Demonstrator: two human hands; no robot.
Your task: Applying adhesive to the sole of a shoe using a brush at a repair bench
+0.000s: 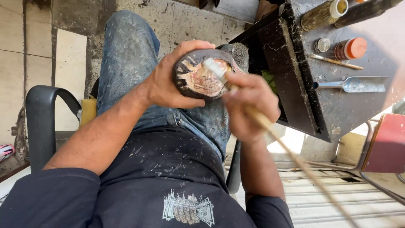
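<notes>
Over the person's raised knee, a dark shoe sole (pixel 201 75) is held with its inner face turned up toward the camera; that face is pale, blotched with pink and cream patches, inside a dark rim. The left hand (pixel 168 82) grips the sole from its left side, thumb curled over the top edge and fingers wrapped beneath. The right hand (pixel 249 105) is clenched around a long, thin wooden brush (pixel 270 131), whose whitish tip touches the upper right part of the pale face while the handle runs down toward the lower right. Under both hands lies a leg in paint-flecked blue jeans (pixel 130 55), and below that a dark, speckled shirt (pixel 164 169). To the right stands a dark, scuffed counter (pixel 337 105). Near its far edge are a bottle with an orange cap (pixel 350 48), a small round lid (pixel 322 44) just beside it, and a tube with a white cap (pixel 325 13) at the far corner. A thin stick (pixel 335 61) and a metal scraper (pixel 354 84) lie nearer the middle. A black chair arm (pixel 42 118) shows at the left, a red seat (pixel 386 143) at the right.
</notes>
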